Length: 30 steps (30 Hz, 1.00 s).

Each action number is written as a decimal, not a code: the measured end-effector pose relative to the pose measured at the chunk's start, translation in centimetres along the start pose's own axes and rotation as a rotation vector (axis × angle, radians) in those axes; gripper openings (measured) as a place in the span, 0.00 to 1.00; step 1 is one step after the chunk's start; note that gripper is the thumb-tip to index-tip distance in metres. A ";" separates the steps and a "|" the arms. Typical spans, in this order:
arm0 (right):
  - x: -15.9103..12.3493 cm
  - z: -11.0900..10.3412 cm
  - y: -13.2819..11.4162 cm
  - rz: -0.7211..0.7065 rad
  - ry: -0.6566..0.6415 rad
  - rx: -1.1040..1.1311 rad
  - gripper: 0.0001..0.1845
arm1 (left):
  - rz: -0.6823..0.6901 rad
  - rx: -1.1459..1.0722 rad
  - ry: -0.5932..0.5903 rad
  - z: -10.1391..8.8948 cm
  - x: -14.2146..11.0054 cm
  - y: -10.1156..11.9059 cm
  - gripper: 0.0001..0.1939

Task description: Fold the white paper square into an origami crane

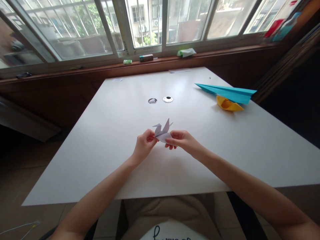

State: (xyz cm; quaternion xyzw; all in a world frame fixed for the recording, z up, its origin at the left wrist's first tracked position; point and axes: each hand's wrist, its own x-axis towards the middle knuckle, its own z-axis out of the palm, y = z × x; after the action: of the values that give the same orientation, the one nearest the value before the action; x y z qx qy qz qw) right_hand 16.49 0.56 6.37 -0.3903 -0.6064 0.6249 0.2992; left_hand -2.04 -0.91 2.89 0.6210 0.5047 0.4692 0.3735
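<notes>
Between my two hands, above the white table, is a pale grey-white origami crane [163,134]. Its folded head points left and a wing stands up on the right. My left hand [145,142] pinches the crane's lower left side with thumb and forefinger. On the other side, my right hand [180,139] grips the body's right end, thumb in front and fingers behind. The fingertips cover parts of the crane's lower edges.
A blue paper plane [228,92] and a yellow paper boat [228,105] lie at the right of the white table [100,133]. Two round discs [152,101] [168,99] sit beyond my hands. Small packets, including a green-and-white one [186,52], rest on the windowsill.
</notes>
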 end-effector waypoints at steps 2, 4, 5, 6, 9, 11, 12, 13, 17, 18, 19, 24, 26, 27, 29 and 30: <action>0.0 -0.1 -0.1 0.033 -0.015 0.027 0.14 | 0.003 0.012 0.009 0.0 0.0 -0.1 0.08; 0.0 -0.2 -0.3 0.058 -0.027 0.054 0.15 | 0.004 0.023 0.007 0.0 0.1 -0.2 0.07; 0.0 -0.2 -0.4 0.060 -0.033 0.061 0.14 | -0.002 0.021 -0.002 0.0 0.1 -0.2 0.08; 0.0 -0.3 -0.4 0.052 -0.040 0.063 0.14 | -0.012 0.011 -0.014 -0.1 0.1 -0.2 0.08; 0.0 -0.6 -0.4 -0.031 -0.043 0.030 0.13 | -0.060 -0.065 -0.076 -0.2 0.2 -0.1 0.10; -0.1 -0.7 -0.3 -0.135 -0.003 -0.032 0.12 | -0.115 -0.138 -0.132 -0.4 0.4 0.0 0.12; -0.1 -0.8 -0.3 -0.194 0.027 -0.089 0.11 | -0.150 -0.171 -0.162 -0.5 0.5 0.2 0.13; -0.2 -0.8 -0.3 -0.253 0.062 -0.164 0.10 | -0.189 -0.200 -0.193 -0.6 0.6 0.3 0.14; -0.4 -1.1 -0.5 -0.478 0.162 -0.542 0.07 | -0.332 -0.284 -0.291 -0.8 0.9 1.0 0.15; -0.4 -1.3 -0.5 -0.537 0.178 -0.618 0.07 | -0.357 -0.297 -0.305 -0.9 0.9 1.1 0.14; -0.4 -1.5 -0.4 -0.599 0.189 -0.682 0.08 | -0.377 -0.305 -0.313 -0.9 0.9 1.2 0.14; -0.1 -2.5 -0.1 -0.867 0.185 -0.902 0.11 | -0.449 -0.337 -0.351 -1.0 0.7 1.6 0.13; -0.1 -2.8 -0.1 -0.931 0.199 -0.978 0.12 | -0.482 -0.361 -0.378 -1.0 0.8 1.6 0.12; -0.1 -2.8 -0.1 -0.961 0.216 -1.014 0.12 | -0.500 -0.378 -0.392 -1.0 0.8 1.5 0.12; -0.2 -2.9 0.0 -1.020 0.254 -1.079 0.12 | -0.534 -0.427 -0.411 -1.1 0.8 1.4 0.11; -0.2 -2.9 0.0 -1.042 0.271 -1.107 0.13 | -0.549 -0.456 -0.415 -1.1 0.9 1.3 0.10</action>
State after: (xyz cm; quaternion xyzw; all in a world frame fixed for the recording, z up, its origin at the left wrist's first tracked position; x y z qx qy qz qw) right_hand 19.09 1.93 6.46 -0.2205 -0.8940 -0.0442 0.3875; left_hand -2.71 -0.33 4.56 0.4460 0.4489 0.3167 0.7066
